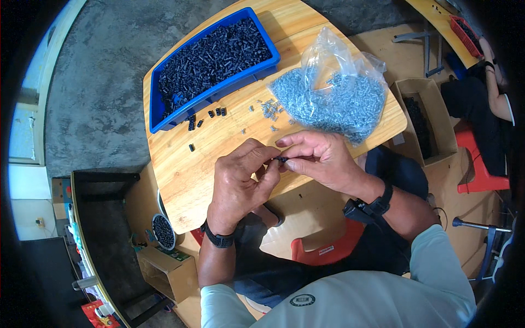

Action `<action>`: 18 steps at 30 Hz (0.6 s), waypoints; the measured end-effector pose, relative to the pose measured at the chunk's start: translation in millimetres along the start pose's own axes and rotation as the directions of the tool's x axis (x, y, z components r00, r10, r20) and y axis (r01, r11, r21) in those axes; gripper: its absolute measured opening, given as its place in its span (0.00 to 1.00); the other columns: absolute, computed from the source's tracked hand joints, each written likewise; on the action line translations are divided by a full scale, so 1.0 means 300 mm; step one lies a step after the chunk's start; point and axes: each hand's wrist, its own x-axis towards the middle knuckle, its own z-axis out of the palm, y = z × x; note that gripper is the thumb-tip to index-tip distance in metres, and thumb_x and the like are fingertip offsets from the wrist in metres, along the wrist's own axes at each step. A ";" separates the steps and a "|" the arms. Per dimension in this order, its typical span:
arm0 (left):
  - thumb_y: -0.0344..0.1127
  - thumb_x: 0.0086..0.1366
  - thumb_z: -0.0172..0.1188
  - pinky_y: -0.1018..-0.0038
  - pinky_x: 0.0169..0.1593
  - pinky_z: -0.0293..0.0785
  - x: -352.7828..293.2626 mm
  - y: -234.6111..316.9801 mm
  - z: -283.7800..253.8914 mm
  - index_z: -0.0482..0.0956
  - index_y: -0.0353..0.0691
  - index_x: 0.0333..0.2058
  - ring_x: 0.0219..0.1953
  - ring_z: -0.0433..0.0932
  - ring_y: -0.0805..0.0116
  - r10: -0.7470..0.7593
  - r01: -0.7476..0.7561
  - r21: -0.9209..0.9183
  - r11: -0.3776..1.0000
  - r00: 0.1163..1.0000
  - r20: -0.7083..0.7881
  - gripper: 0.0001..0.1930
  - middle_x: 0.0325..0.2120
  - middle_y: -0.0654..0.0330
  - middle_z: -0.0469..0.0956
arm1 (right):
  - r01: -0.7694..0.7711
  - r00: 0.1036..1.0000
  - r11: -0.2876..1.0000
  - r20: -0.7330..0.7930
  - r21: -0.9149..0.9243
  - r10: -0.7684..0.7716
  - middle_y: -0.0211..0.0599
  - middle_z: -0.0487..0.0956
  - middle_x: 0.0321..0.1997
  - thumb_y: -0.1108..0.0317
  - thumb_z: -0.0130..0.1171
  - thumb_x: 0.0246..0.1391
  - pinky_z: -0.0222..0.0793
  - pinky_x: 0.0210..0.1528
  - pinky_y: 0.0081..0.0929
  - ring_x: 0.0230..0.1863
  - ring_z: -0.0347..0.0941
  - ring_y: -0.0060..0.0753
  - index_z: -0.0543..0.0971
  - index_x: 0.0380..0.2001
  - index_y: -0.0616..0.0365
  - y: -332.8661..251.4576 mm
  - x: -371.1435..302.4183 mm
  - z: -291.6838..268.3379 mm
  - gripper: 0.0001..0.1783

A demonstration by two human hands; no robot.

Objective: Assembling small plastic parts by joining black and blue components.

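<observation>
Over the near edge of the wooden table, my left hand (pixel 244 172) pinches a small black part (pixel 282 159) between thumb and fingertips. My right hand (pixel 324 159) meets it from the other side, its thumb and a finger closed on the same part; any smaller piece in there is too small to make out. Several loose black cylindrical pieces (pixel 211 113) lie beyond my left hand. Past my fingertips is a scatter of tiny silvery metal pieces (pixel 269 109), beside a see-through plastic bag (pixel 333 98) full of the same-looking pieces.
A blue tray (pixel 219 89) heaped with black pieces stands at the table's far left. Right of the wooden table (pixel 180 186), a cardboard box (pixel 443 117) holds dark parts. A red stool (pixel 328 249) is below me. At the far right, another person's arm (pixel 495 93) reaches toward a red basket (pixel 465 38).
</observation>
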 end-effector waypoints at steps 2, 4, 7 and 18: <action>0.19 0.57 0.63 0.78 0.27 0.75 0.002 0.002 -0.001 0.83 0.32 0.35 0.22 0.80 0.73 0.013 -0.013 0.001 1.000 1.000 -0.004 0.07 0.26 0.57 0.80 | -0.006 1.000 1.000 0.000 0.016 0.006 0.42 0.85 0.45 0.78 0.59 0.60 0.76 0.50 0.21 0.46 0.80 0.21 0.74 0.55 0.69 -0.001 -0.001 0.000 0.19; 0.19 0.56 0.63 0.77 0.27 0.75 -0.002 -0.003 0.002 0.83 0.32 0.35 0.22 0.80 0.72 -0.007 0.007 -0.019 1.000 1.000 -0.009 0.08 0.25 0.57 0.80 | -0.006 1.000 1.000 0.002 0.007 0.006 0.42 0.85 0.45 0.78 0.60 0.60 0.76 0.50 0.21 0.47 0.80 0.21 0.74 0.54 0.69 -0.003 0.001 -0.001 0.19; 0.19 0.56 0.64 0.77 0.28 0.75 -0.005 -0.006 -0.002 0.83 0.32 0.36 0.22 0.80 0.71 -0.021 0.021 -0.035 0.999 1.000 -0.008 0.08 0.26 0.57 0.80 | -0.010 1.000 1.000 0.001 0.010 0.010 0.43 0.85 0.45 0.77 0.60 0.60 0.76 0.50 0.21 0.47 0.80 0.21 0.74 0.55 0.69 0.000 0.005 0.002 0.19; 0.20 0.59 0.65 0.77 0.31 0.77 -0.006 -0.022 0.010 0.84 0.31 0.38 0.26 0.81 0.71 -0.057 0.057 -0.130 0.990 0.998 0.005 0.07 0.29 0.56 0.81 | -0.010 1.000 0.999 -0.023 0.039 0.011 0.43 0.85 0.44 0.76 0.61 0.60 0.76 0.49 0.21 0.46 0.80 0.21 0.75 0.54 0.70 0.017 0.000 -0.011 0.19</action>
